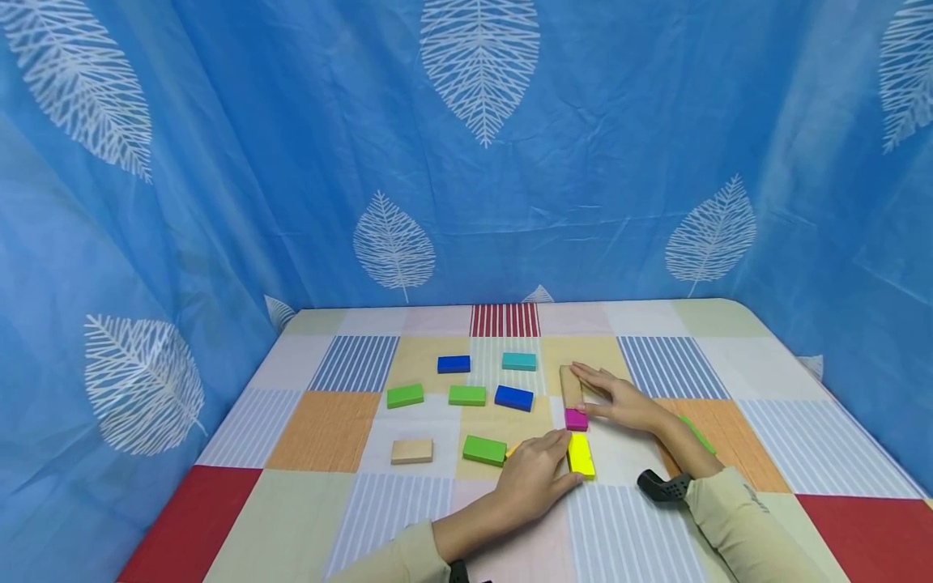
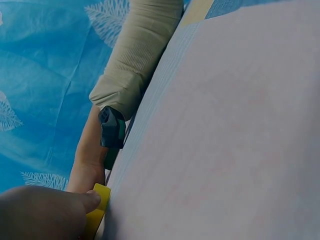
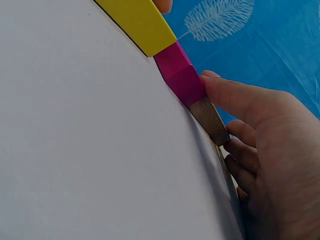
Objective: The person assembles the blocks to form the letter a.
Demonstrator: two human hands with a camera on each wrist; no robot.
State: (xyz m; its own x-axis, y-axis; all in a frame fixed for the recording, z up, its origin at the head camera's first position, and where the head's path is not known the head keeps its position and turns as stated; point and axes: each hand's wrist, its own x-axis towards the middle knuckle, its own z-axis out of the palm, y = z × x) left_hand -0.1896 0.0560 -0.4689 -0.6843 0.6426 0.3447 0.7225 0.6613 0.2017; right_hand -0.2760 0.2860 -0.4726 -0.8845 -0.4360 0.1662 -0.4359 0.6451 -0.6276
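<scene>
A row of blocks runs away from me: a yellow block (image 1: 581,457) nearest, then a magenta block (image 1: 576,419), then plain wooden blocks (image 1: 571,387). My left hand (image 1: 534,474) holds the yellow block, thumb at its near end and fingers along its left side. In the left wrist view the thumb lies on the yellow block (image 2: 99,212). On the row's right side, my right hand (image 1: 619,401) grips the wood, fingertips at the far end. Its thumb rests where the magenta block (image 3: 182,77) meets the wooden block (image 3: 209,120).
Left of the row lie green blocks (image 1: 467,395), blue blocks (image 1: 513,397), a teal block (image 1: 519,361) and a wooden block (image 1: 412,451). An orange-yellow block (image 1: 513,448) is partly hidden by my left hand. Another green block (image 1: 697,434) lies behind my right forearm.
</scene>
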